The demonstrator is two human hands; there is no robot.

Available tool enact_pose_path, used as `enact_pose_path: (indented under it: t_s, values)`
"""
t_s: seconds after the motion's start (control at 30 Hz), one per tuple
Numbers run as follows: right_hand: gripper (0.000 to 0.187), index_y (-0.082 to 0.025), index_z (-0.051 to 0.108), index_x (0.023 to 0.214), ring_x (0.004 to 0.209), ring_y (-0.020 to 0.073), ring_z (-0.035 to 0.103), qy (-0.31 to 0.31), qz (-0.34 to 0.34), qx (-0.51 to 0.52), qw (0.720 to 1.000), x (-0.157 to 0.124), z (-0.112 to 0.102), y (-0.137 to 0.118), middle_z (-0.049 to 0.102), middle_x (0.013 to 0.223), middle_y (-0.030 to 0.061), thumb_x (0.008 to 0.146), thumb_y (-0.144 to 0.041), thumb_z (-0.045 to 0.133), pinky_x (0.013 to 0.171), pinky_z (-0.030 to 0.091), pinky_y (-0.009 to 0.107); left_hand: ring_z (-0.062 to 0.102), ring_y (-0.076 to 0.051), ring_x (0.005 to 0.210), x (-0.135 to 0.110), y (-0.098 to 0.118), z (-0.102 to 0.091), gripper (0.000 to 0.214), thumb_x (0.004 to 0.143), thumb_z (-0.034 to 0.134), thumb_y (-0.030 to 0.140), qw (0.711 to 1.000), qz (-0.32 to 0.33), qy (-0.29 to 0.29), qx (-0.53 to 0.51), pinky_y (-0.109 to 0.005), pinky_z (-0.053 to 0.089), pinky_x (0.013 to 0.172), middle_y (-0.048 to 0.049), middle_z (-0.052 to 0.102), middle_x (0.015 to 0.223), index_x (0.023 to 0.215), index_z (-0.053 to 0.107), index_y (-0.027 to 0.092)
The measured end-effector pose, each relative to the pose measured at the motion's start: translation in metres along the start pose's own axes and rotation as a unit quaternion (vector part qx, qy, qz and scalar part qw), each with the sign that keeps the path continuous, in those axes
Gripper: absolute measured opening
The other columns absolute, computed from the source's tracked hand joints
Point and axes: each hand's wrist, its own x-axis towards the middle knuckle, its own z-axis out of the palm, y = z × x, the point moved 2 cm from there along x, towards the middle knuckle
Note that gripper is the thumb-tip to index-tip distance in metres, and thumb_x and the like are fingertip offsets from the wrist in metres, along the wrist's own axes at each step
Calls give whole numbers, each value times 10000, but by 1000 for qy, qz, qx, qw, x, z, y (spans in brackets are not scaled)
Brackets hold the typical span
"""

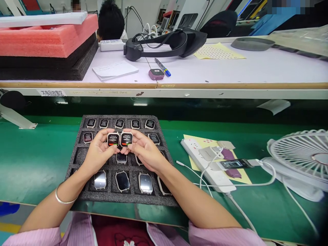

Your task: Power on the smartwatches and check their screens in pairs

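My left hand [101,150] grips a smartwatch [113,139] without a strap, its thumb on the lower edge of the lit screen. Close beside it, my right hand [143,148] pinches a second smartwatch [126,139] in the same way. Both screens show white text and a coloured strip at the bottom, red on the left one and green on the right one. Under my hands lies a dark grey foam tray [107,195] with rows of slots. Several more watch bodies sit in it; the back row's screens show text, and the front ones, such as this watch [122,181], look dark or reflective.
Right of the tray are a white power strip [207,164], cables, a USB meter [235,164] and a white fan [302,157]. A raised shelf [184,75] at the back holds foam blocks [48,41], paper, a pen [162,67] and a black headset [164,46]. A person sits beyond.
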Motion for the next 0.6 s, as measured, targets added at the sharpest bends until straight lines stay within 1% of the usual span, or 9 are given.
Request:
enact_pose_path:
  t_s: [0.37,0.5,0.6]
  values:
    - [450,-235,568,1214,689,132,666,9,4,-16,1000,0,1,-1,680,891,-6,789,-178,703,675,520,303,679,-82,651,0,1,2,457,721,759,155,1000,-2,1,-1,-245,613,679,-10,655,1014,1130,559,199]
    - [466,-234,569,1217,666,126,644,16,0,-21,1000,0,2,-1,669,864,-15,772,-164,691,645,487,295,691,-89,645,-1,1,1,434,740,746,168,1000,-3,2,9,-255,613,675,-26,662,1060,1136,570,196]
    - [497,-238,575,1203,654,118,632,27,-1,-18,999,0,2,-2,672,873,-19,729,-138,687,635,472,289,734,-123,697,-3,0,-1,458,756,722,181,1000,-10,-9,-3,-273,618,714,-46,674,1116,1189,571,197]
